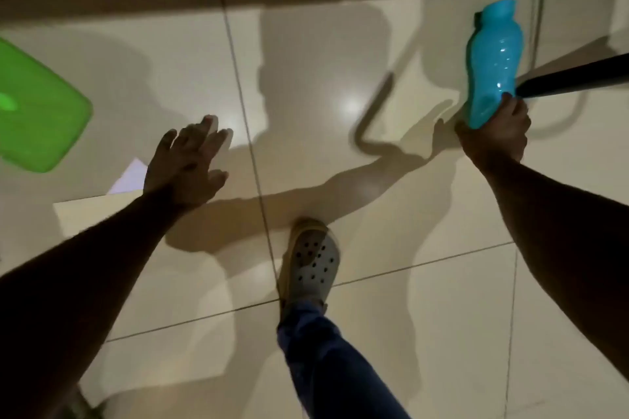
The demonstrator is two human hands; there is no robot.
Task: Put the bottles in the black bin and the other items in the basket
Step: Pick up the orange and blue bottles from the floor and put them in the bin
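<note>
Hands outstretched: right hand (pixel 497 133) grips blue bottle (pixel 493 61) base; left hand (pixel 187 163) splayed, empty.

Single head-mounted wide-angle view, aimed steeply down and forward at the tiled floor (pixel 374 333). Near range: both forearms enter from the lower corners. No second view supplied.

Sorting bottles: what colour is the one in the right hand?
Turquoise blue bottle, head view.

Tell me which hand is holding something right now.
The right hand, at the frame's right, has its grip closed on the base of the blue bottle. The left hand is open and empty, fingers spread.
</note>
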